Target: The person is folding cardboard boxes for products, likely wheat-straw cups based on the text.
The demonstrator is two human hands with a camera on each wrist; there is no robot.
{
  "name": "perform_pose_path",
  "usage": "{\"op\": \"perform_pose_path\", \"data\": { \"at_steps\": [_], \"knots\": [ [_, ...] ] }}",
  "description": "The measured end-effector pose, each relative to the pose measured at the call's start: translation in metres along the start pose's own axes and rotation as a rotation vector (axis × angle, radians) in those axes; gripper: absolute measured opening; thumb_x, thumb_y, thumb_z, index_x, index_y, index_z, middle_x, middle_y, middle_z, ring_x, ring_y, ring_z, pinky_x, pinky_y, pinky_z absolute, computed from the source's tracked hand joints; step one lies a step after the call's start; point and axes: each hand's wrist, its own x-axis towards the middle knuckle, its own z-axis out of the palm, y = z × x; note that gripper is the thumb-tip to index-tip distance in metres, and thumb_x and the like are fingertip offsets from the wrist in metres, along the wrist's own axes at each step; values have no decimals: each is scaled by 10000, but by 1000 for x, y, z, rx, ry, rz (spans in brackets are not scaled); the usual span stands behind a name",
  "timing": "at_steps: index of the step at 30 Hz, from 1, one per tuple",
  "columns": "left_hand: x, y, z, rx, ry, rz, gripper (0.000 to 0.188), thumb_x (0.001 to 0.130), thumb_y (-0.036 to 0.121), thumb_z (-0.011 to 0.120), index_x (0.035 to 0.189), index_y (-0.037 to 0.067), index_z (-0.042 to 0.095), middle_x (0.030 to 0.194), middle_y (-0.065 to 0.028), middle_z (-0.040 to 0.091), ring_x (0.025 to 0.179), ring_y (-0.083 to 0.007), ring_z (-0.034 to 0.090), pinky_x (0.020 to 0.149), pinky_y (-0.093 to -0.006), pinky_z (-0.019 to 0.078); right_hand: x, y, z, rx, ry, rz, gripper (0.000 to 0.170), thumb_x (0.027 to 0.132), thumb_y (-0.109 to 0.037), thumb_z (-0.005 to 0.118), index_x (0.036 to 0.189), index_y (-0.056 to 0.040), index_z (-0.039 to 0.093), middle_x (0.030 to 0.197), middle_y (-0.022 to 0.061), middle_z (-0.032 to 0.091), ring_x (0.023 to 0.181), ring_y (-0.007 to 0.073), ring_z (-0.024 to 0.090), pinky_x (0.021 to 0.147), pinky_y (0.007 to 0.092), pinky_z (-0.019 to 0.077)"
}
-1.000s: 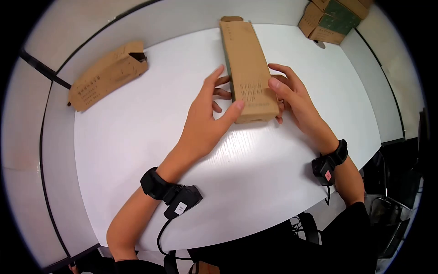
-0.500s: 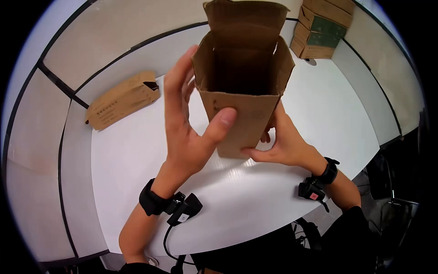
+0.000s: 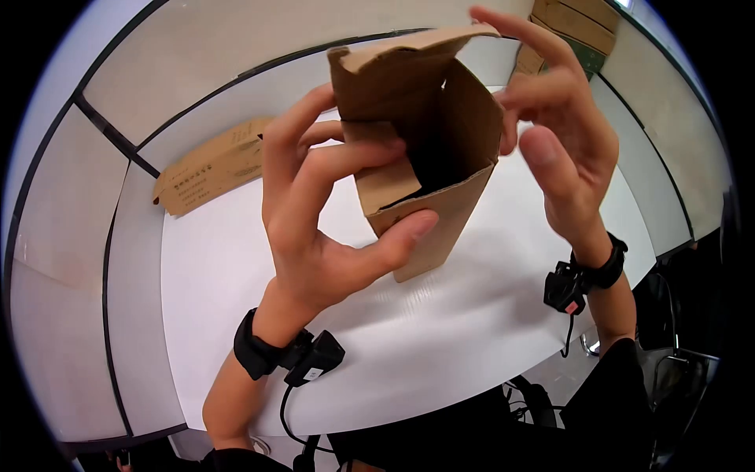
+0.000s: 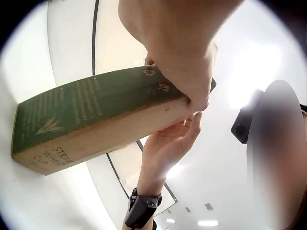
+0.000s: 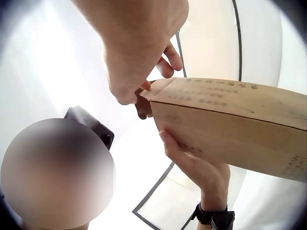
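A tall brown cardboard box (image 3: 452,224) stands slightly tilted over the white table, its open mouth toward the head camera. My left hand (image 3: 303,216) grips its upper left side, thumb on the outer face, bent index finger over a small side flap (image 3: 389,185) folded inward. The large lid flap (image 3: 401,63) rises at the back of the mouth. My right hand (image 3: 578,141) is at the right rim, index finger stretched toward the lid flap's corner and thumb apart. In the left wrist view the box shows a green printed side (image 4: 96,100) and "STRAW WHEAT CUP" lettering.
Another brown box (image 3: 212,169) lies at the back left by the partition (image 3: 236,47). Stacked brown and green boxes (image 3: 578,23) stand at the back right, partly behind my right hand. The white table (image 3: 393,354) has a curved front edge.
The box went from lying flatter to upright with its mouth toward me, then turned somewhat. My right hand rose from its lower side to the rim; my left index finger moved inside over the side flap.
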Motion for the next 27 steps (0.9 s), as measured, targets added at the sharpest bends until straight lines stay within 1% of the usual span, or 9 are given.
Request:
{"op": "perform_pose_path", "data": {
  "at_steps": [2,3,4,10,15,19,23,26,27],
  "knots": [
    [2,3,-1,-3,-4,-66,647,751,357,794,1221,-7,537,1361,-173,422,1193,-285,521,925,-397,484,4,5,4,46,16,48,324,921,-155,604,1193,15,558,1366,256,496,842,131,627,722,256,495],
    [4,9,0,-23,-2,-141,686,742,360,798,1250,-10,523,1361,-158,423,1178,-273,525,920,-390,486,13,3,18,234,26,37,387,877,-38,630,1238,37,512,1299,224,569,1062,188,625,825,291,518],
    [5,11,-1,-45,1,-216,726,732,363,802,1279,-13,509,1362,-144,424,1164,-261,529,915,-382,489,16,8,24,101,3,-63,328,900,-41,593,1212,45,542,1252,218,606,1150,248,607,924,349,517],
    [4,12,-2,-72,-24,-236,801,734,361,787,1349,-41,469,1339,-120,433,1135,-238,533,933,-365,476,17,-5,28,-82,75,-42,361,910,-175,580,1180,64,590,1258,279,581,1139,324,610,926,382,519],
    [4,6,-2,-65,-46,-191,778,774,383,744,1345,-68,471,1321,-148,443,1204,-269,511,1007,-388,425,13,16,33,129,88,-88,407,903,-185,578,1230,52,627,1326,307,524,1231,383,539,1019,455,446],
    [5,8,2,-163,14,-256,857,734,399,764,1385,-55,440,1264,-150,489,1182,-264,524,995,-376,431,18,13,21,58,-134,-72,418,883,-155,571,1245,50,617,1277,319,557,1140,367,607,1024,456,443],
    [9,11,-4,-99,-39,-243,896,699,383,800,1402,-48,449,1255,-167,512,1154,-248,542,979,-355,442,9,20,18,-37,-227,-10,419,917,-292,583,1178,24,672,1082,284,666,1020,374,666,1058,515,388],
    [8,8,-5,0,-38,-107,810,713,337,804,1359,-51,506,1279,-177,502,1164,-263,542,974,-373,455,22,24,37,-87,50,-164,370,905,-295,638,1052,35,718,1125,296,642,1061,356,653,975,460,479],
    [8,5,-5,21,-20,-56,770,720,317,803,1338,-52,530,1286,-180,499,1169,-273,541,972,-385,460,26,-2,48,-86,167,-41,348,903,-271,645,1052,36,713,1141,300,633,1078,353,646,967,451,488]
  ]
}}
